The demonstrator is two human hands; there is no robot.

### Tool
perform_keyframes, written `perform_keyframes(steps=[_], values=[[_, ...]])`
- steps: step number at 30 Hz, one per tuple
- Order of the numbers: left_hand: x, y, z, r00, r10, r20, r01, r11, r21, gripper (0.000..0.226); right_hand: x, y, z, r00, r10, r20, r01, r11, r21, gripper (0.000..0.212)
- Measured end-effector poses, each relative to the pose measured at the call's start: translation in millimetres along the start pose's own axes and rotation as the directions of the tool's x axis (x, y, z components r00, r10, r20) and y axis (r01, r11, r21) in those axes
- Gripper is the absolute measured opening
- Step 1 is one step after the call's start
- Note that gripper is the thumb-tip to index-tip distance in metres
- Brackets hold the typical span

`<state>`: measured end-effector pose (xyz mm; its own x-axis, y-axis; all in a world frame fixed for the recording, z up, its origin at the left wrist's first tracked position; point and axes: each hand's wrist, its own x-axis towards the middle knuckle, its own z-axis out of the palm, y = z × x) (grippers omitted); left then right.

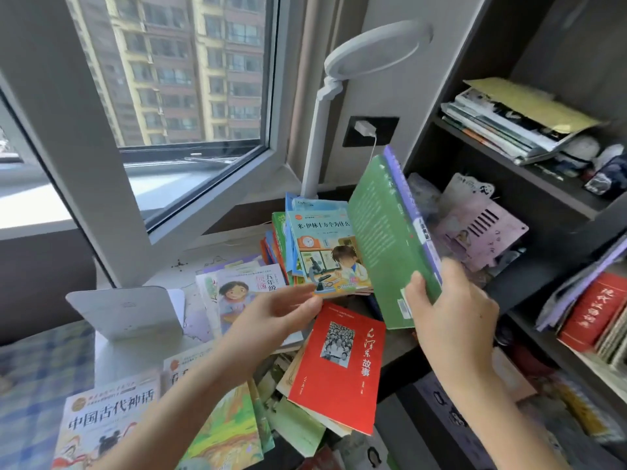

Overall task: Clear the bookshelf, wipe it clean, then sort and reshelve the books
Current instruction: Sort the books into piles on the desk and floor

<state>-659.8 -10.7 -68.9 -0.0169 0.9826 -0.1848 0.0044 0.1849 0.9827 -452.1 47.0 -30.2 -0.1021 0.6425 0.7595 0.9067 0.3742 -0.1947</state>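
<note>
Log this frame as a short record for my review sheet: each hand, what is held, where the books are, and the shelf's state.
right hand: grips a green book with a purple book behind it, held up and tilted in front of the shelf
left hand: open, fingertips by the blue book stack; contact unclear
desk: books in loose piles, red book on top at the front
shelf: not yet cleared; paper stack above, red volume lower down
</note>
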Motion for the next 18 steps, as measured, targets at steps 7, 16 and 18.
perform_keyframes(steps=[7,16,18], values=[[-50,1,28,0.964,-0.05,-0.261,-0.09,0.863,-0.497,0.084,-93,-62,-6,0.9,-0.42,0.118,0.392,0.897,0.203,0.026],[-97,-37,15,0.907,-0.168,-0.386,-0.073,0.841,-0.537,0.047,-151,-82,-18,0.827,-0.497,0.264,0.408,0.853,0.326,0.048],[-103,-45,8,0.901,-0.179,-0.394,-0.083,0.822,-0.564,0.047,-145,-81,-29,0.799,-0.48,0.363,0.323,0.85,0.416,0.066]])
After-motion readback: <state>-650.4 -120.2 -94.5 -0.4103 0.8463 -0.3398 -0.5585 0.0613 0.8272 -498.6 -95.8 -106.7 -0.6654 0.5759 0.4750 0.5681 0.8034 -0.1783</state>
